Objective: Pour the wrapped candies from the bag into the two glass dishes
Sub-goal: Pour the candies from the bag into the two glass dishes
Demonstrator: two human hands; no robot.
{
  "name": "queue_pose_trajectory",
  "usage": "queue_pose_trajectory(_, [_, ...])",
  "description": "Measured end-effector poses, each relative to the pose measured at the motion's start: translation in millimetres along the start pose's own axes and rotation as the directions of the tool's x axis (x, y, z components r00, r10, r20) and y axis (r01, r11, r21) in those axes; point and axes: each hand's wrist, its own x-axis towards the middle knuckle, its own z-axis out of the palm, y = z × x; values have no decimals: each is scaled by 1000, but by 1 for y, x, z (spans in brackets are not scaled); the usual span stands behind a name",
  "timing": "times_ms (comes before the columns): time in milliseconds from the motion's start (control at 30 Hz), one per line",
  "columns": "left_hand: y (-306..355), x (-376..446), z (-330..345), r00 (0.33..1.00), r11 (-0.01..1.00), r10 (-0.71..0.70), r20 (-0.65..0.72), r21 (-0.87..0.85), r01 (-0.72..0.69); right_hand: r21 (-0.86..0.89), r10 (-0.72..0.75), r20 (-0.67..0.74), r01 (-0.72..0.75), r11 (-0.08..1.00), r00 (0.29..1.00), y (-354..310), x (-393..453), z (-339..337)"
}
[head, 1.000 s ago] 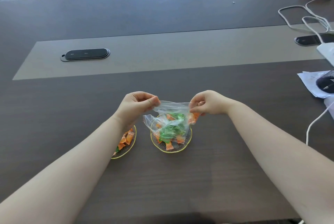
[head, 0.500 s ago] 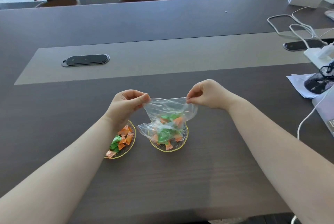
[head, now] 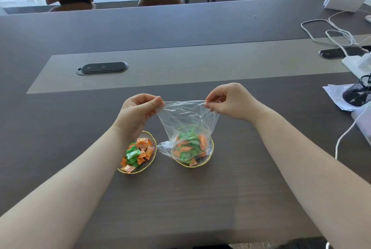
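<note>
Over the right glass dish [head: 208, 159], clear plastic bag [head: 186, 118] hanging w/ both top corners pinched, left hand [head: 138, 113] + right hand [head: 230, 101], green/orange wrapped candies [head: 189, 146] seen thru bag, left glass dish [head: 153, 138] also loaded, white cables [head: 329, 31] and papers [head: 334, 97] far right, well apart.

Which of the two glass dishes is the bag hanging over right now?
The right-hand dish: the clear bag droops over it, veiling its candies. The left dish sits uncovered beside the left hand.
</note>
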Motion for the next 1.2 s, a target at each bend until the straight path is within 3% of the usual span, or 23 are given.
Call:
queue_pose_trajectory(333, [8, -2, -4, 999, 997, 36, -24, -63, -37, 33, -47, -59, 49, 998, 997, -16, 1, -4])
queue_pose_trajectory(800, [22, -9, -21, 998, 995, 49, -35, -90, -52, 61, -79, -20, 80, 995, 997, -45, 8, 3])
queue_pose_trajectory(1000, [37, -10, -39, 990, 986, 83, -111, -134, -98, 51, -150, -60, 153, 987, 987, -65, 22, 13])
queue_pose_trajectory(1200, [56, -15, -83, 967, 979, 92, -239, -155, -131, 83, -187, -12, 187, 979, 982, -99, 47, 44])
